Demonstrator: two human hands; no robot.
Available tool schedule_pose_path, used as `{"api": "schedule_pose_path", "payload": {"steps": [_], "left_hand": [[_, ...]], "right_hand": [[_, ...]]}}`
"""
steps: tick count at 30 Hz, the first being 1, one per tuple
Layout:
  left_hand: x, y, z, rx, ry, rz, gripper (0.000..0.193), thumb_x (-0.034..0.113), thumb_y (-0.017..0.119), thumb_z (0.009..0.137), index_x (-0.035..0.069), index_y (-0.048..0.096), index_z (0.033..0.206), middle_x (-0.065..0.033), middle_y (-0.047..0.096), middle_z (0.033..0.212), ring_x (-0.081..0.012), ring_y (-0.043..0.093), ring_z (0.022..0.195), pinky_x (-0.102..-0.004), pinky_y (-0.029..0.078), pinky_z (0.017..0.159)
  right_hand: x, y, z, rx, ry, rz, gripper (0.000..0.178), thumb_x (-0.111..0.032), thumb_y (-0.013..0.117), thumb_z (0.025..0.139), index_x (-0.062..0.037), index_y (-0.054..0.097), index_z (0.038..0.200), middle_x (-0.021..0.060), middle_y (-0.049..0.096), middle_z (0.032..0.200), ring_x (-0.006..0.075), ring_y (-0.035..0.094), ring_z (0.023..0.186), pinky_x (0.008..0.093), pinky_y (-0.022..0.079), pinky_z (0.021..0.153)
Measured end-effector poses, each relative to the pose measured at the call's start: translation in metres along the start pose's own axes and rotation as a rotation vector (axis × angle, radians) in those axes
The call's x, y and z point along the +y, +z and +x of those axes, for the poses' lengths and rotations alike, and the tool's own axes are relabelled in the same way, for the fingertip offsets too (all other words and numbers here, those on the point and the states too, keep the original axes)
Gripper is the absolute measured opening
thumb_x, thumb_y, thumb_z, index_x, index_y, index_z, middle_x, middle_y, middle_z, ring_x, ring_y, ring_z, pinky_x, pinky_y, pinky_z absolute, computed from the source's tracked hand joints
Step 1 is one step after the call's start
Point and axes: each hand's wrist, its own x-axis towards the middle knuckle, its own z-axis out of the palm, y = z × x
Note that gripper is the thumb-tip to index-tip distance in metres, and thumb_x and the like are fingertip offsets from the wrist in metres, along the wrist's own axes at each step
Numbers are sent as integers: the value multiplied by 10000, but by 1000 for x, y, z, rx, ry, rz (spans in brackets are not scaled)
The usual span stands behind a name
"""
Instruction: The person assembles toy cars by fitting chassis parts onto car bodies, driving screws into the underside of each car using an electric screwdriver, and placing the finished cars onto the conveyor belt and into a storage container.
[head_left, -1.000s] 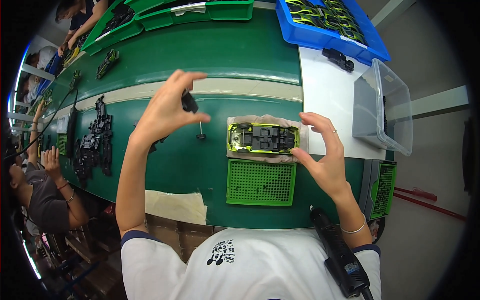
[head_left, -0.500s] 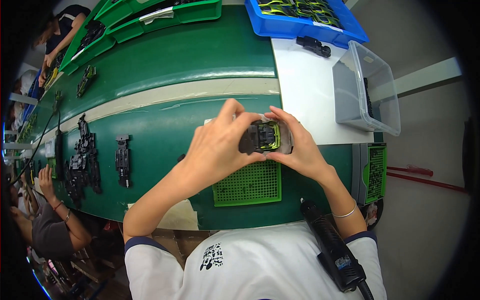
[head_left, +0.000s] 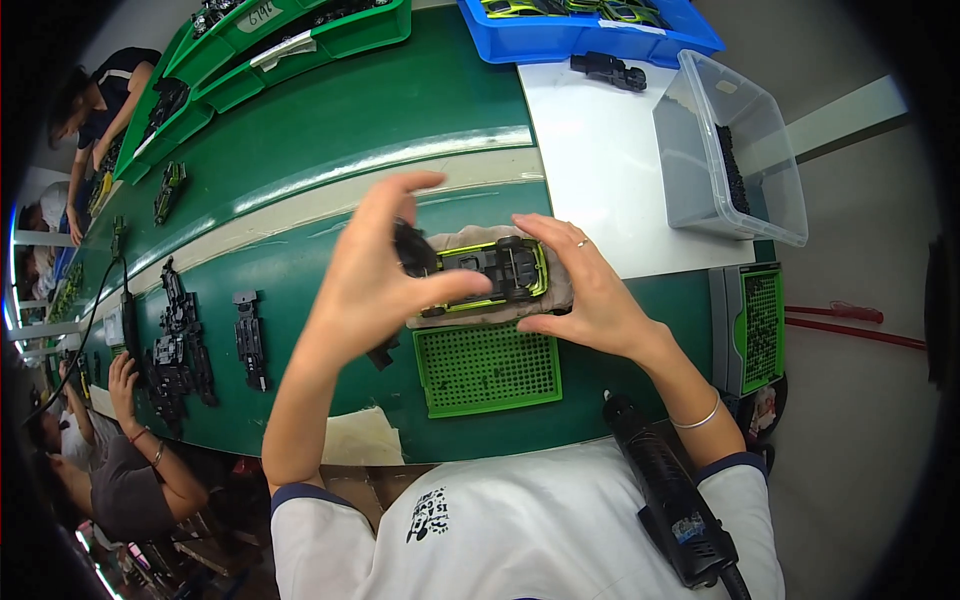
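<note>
Workbench (head_left: pixel 290 300) carries a green tray (head_left: pixel 505 345), with a cloth pad (head_left: pixel 560 288) along the tray's far edge. Over the pad's left end I spread my left hand's (head_left: pixel 370 270) thumb and forefinger; my right hand (head_left: pixel 595 300) gapes around its right end. Between them a toy car (head_left: pixel 510 268) lies wheels up on the pad, long axis running left-right; my right fingers straddle its right end, my left thumb overlaps its left half. Whether my left fingers grip the black part (head_left: pixel 412 250), I cannot tell.
</note>
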Motion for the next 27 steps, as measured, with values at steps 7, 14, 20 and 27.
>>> {"api": "schedule_pose_path", "payload": {"steps": [7,14,20,27], "left_hand": [[-37,-44,-2,306,-224,-864,148,201,506,889,78,430,921,8,392,781,-42,357,625,-173,274,465],[-16,4,9,524,-447,-1207,241,292,584,843,108,433,806,11,399,689,-80,396,614,-226,344,513],[1,21,8,251,-302,-1336,346,312,548,859,38,411,1019,-47,477,933,-118,460,853,-290,392,744],[-24,-6,-10,201,7,-644,639,86,716,679,35,406,1236,-65,516,1061,-155,485,1016,-291,393,842]], "right_hand": [[2,6,5,-37,47,-47,778,-164,744,622,-100,330,1278,74,479,1207,270,402,1174,459,192,1051],[-36,8,15,111,-63,113,709,-187,724,664,-95,352,1261,110,502,1135,281,468,1084,435,322,968],[-50,4,24,221,307,818,390,-24,575,800,-11,434,1164,82,576,832,118,594,740,227,481,681],[-30,-16,25,159,358,928,362,-47,549,823,24,458,1166,34,556,748,78,547,633,207,453,620]]}}
